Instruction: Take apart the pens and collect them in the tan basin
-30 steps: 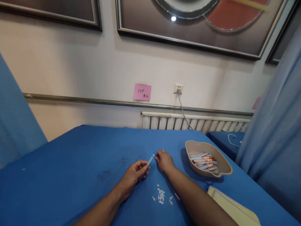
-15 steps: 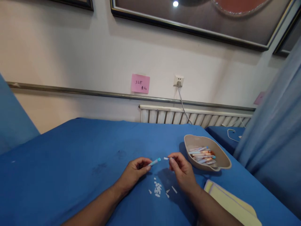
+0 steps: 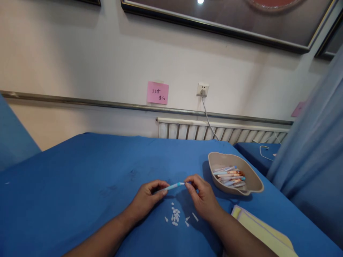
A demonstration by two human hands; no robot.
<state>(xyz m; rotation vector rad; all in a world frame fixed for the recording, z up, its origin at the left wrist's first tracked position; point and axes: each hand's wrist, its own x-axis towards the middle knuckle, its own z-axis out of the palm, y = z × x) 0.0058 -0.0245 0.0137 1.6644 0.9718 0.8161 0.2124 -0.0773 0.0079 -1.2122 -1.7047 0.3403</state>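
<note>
My left hand (image 3: 150, 195) grips a light blue pen (image 3: 173, 186) near its rear, with the teal end pointing right. Between the fingertips of my right hand (image 3: 203, 197) is a small white piece (image 3: 182, 183), and it meets the pen's teal end. How far it sits inside the pen cannot be made out. Below the hands, several small white tips (image 3: 175, 216) lie in a loose cluster on the blue cloth (image 3: 107, 171). A longer white stick (image 3: 195, 217) rests to their right.
A beige basket (image 3: 255, 182) holding several pens (image 3: 230, 174) stands to the right, beyond my right hand. Yellow folded material (image 3: 264, 232) lies beside my right forearm. A radiator (image 3: 184, 130) runs along the wall behind, and a blue curtain (image 3: 316, 125) hangs at the right.
My right hand has moved left with the white piece, closing the gap to the pen's teal end. My left hand and the pen have shifted slightly left, and the pen lies flatter.
</note>
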